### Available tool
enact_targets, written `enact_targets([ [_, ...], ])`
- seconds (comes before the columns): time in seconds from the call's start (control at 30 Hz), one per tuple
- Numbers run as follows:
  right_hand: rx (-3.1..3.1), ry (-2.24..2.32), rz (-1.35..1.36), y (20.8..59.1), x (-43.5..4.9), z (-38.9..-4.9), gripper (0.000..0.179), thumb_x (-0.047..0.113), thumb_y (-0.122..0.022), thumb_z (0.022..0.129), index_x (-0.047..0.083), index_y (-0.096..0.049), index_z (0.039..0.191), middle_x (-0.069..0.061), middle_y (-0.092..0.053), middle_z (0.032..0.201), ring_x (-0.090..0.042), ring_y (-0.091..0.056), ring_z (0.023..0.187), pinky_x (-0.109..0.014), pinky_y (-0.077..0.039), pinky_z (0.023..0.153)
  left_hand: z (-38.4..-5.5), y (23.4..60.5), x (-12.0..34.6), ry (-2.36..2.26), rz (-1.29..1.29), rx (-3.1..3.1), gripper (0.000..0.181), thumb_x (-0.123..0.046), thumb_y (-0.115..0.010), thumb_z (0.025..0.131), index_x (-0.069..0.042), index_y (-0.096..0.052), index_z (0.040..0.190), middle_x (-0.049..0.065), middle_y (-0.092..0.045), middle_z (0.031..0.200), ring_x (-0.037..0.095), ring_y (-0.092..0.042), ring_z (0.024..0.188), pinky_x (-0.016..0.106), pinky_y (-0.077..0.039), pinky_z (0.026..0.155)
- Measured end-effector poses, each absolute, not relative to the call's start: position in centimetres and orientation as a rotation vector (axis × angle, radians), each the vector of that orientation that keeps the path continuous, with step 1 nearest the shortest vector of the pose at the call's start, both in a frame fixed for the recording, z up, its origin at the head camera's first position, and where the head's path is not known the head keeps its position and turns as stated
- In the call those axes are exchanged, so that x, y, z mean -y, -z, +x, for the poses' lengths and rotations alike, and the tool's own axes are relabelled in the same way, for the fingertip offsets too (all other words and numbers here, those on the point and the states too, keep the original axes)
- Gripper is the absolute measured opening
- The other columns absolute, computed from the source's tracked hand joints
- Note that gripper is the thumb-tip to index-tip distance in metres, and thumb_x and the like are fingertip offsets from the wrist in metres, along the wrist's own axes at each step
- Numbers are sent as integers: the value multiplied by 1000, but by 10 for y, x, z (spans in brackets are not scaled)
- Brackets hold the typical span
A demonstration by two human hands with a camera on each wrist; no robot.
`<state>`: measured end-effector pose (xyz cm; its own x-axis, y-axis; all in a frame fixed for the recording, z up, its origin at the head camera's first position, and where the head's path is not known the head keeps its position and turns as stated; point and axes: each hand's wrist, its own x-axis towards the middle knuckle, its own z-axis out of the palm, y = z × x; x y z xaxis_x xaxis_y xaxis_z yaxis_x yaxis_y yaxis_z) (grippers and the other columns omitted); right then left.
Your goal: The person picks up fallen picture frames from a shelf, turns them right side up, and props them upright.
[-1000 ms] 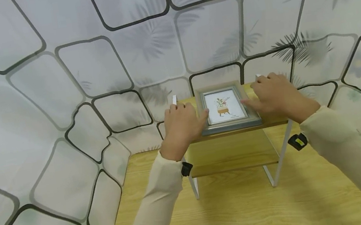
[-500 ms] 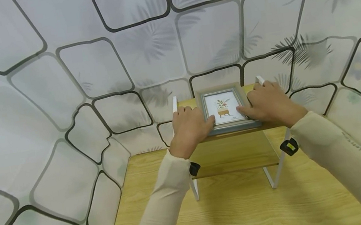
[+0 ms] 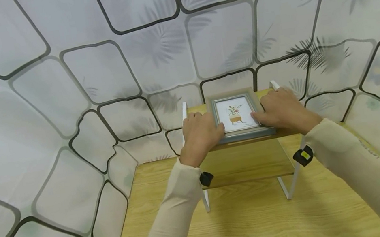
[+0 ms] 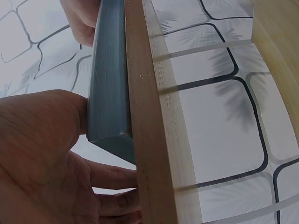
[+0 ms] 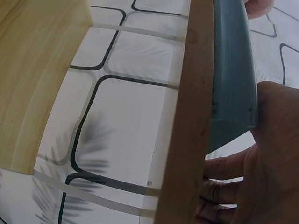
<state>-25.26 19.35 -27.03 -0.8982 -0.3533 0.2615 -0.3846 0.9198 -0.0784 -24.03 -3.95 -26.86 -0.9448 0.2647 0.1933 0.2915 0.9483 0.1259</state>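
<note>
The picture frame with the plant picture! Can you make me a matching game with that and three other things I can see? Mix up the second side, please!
Things:
1. picture frame
2. sleeves
3. table legs
4. wrist gadgets

Matches:
A. mostly black
B. beige
C. between the left hand and the right hand
D. white

Right pairs: 1-C, 2-B, 3-D, 4-A

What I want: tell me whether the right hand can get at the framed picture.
Very likely yes. The right hand is at the framed picture, its thumb over the right edge, and nothing visible stands between. The left hand is at the opposite side.
</note>
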Motion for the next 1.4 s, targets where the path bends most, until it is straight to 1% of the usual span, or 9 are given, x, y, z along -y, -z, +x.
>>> enact_targets([
  [0.17, 2854, -202, 538, 270, -192, -252, 48, 36, -59, 98, 10, -48, 59, -5, -45, 56, -22, -39, 52, -35, -30, 54, -240, 269, 41, 247, -418, 2901, 48, -33, -57, 97, -17, -42, 54, 2, -44, 63, 27, -51, 77, 37, -41, 70],
  [0.4, 2863, -314, 494, 270, -190, -249, 44, 35, -60, 99, 8, -49, 65, -6, -44, 58, -22, -41, 53, -35, -30, 55, -240, 269, 42, 276, -362, 2904, 48, -38, -59, 97, -16, -44, 57, 2, -49, 67, 26, -51, 78, 37, -40, 71],
  [0.5, 2874, -405, 461, 268, -189, -247, 40, 34, -61, 99, 5, -51, 72, -8, -46, 62, -22, -42, 54, -36, -33, 54, -240, 268, 43, 310, -351, 2862, 50, -38, -61, 95, -16, -39, 56, 0, -40, 62, 23, -45, 68, 34, -36, 63],
  [0.63, 2890, -545, 422, 266, -187, -244, 36, 32, -61, 99, 0, -55, 84, -11, -54, 70, -24, -49, 58, -37, -39, 52, -240, 268, 44, 378, -354, 2788, 53, -35, -65, 93, -17, -33, 54, -4, -27, 56, 17, -31, 55, 30, -28, 51],
  [0.73, 2870, -633, 422, 264, -186, -244, 34, 31, -64, 99, -2, -59, 92, -13, -60, 74, -25, -54, 61, -38, -44, 54, -239, 268, 44, 438, -344, 2749, 53, -34, -68, 91, -17, -33, 56, -5, -25, 56, 13, -27, 53, 28, -26, 46],
  [0.97, 2823, -714, 385, 263, -184, -244, 37, 33, -68, 98, -4, -61, 97, -15, -62, 79, -27, -54, 66, -41, -45, 61, -239, 268, 43, 592, -283, 2706, 47, -33, -74, 88, -14, -38, 64, -2, -30, 62, 13, -31, 56, 29, -30, 47],
  [1.17, 2795, -775, 349, 262, -184, -242, 47, 32, -69, 98, -10, -61, 115, -26, -68, 99, -36, -65, 83, -51, -52, 72, -239, 267, 44, 749, -271, 2698, 38, -29, -74, 90, -12, -46, 69, -2, -33, 66, 14, -33, 57, 27, -28, 48],
  [1.3, 2763, -799, 331, 261, -184, -242, 50, 31, -70, 97, -12, -60, 120, -30, -66, 107, -43, -66, 94, -56, -53, 79, -239, 267, 45, 798, -280, 2700, 20, -26, -72, 93, -9, -64, 85, 1, -49, 70, 15, -39, 58, 27, -30, 49],
  [1.4, 2719, -843, 319, 262, -184, -242, 49, 29, -71, 96, -11, -59, 121, -31, -66, 111, -44, -66, 98, -56, -54, 82, -238, 265, 45, 837, -271, 2690, 23, -23, -72, 93, -6, -72, 107, 5, -68, 89, 16, -56, 69, 29, -43, 54],
])
